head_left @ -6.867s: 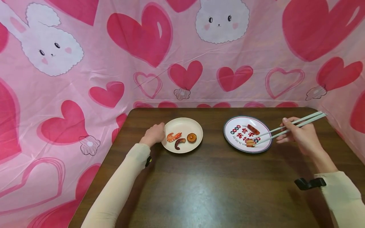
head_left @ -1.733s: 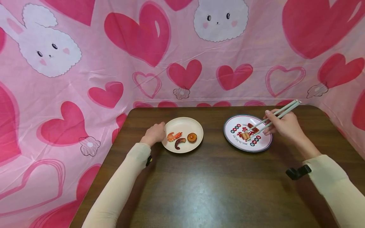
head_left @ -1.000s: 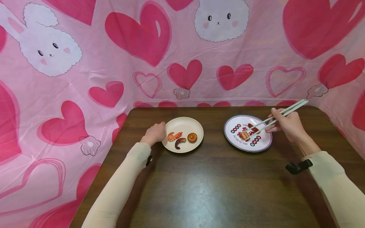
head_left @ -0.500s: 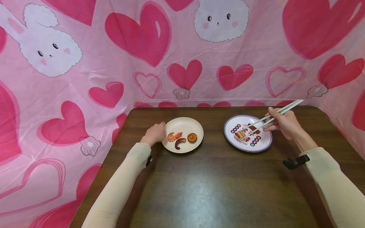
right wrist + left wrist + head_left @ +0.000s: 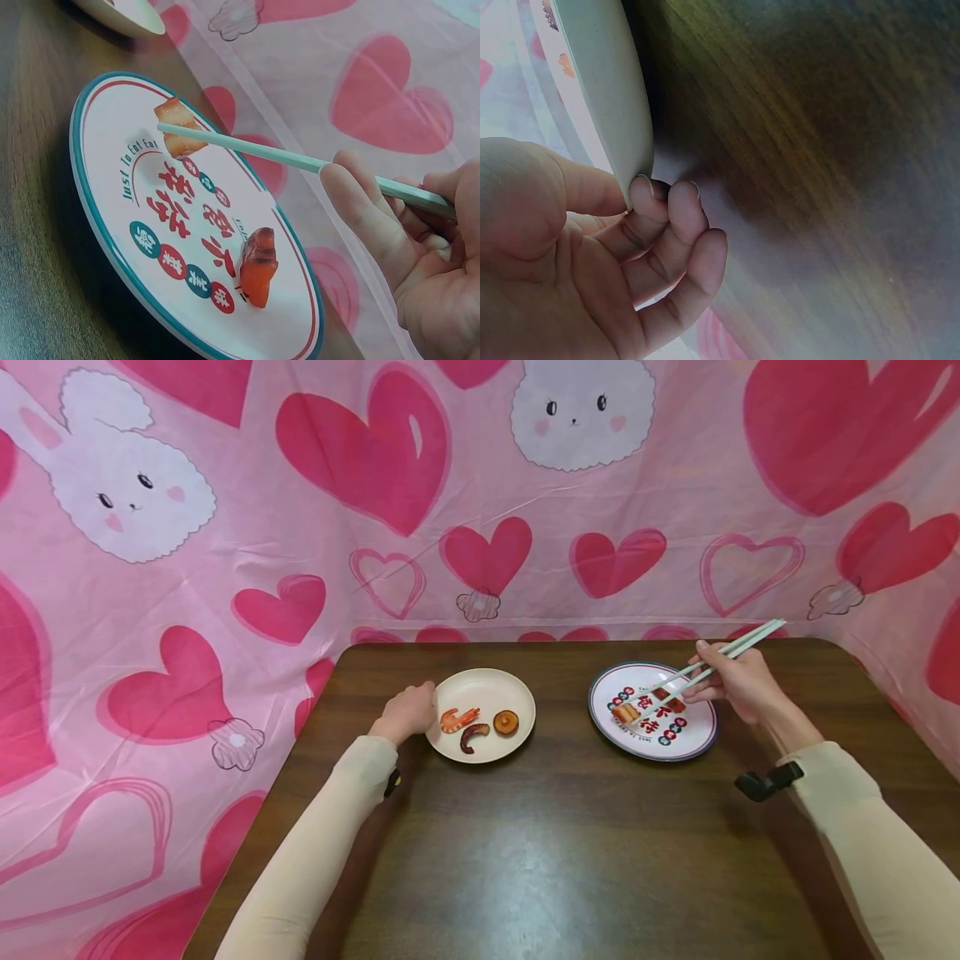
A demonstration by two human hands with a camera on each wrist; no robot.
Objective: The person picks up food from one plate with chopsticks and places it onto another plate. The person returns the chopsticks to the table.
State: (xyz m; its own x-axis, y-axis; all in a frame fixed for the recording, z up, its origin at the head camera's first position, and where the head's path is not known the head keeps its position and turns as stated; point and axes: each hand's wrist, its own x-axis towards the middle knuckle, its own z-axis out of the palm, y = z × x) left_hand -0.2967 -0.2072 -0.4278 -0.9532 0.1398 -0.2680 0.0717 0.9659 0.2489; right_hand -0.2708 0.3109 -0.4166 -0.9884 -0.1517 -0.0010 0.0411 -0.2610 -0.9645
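In the left wrist view, my left hand (image 5: 630, 232) pinches the rim of a cream plate (image 5: 615, 82), thumb above and fingertips beneath. On that plate lie a shrimp (image 5: 459, 720), a curled dark tentacle (image 5: 472, 738) and a round brown mushroom (image 5: 506, 722). My right hand (image 5: 742, 683) holds pale green chopsticks (image 5: 262, 152) over a white plate (image 5: 678, 753) with red lettering and a teal rim. Their tips are at a layered piece of pork belly (image 5: 180, 124) near the plate's left side. A reddish-brown piece of meat (image 5: 259, 266) lies on the same plate, partly behind the chopsticks in the head view.
Both plates stand on a dark brown wooden table (image 5: 510, 843), apart from each other, toward its far edge. A pink cloth (image 5: 495, 485) printed with hearts and rabbits hangs behind and at the sides. Black straps sit at both wrists.
The pork belly has shifted leftward across the lettered plate, and my right hand with the chopsticks has moved left with it. My left hand has stayed on the cream plate's rim.
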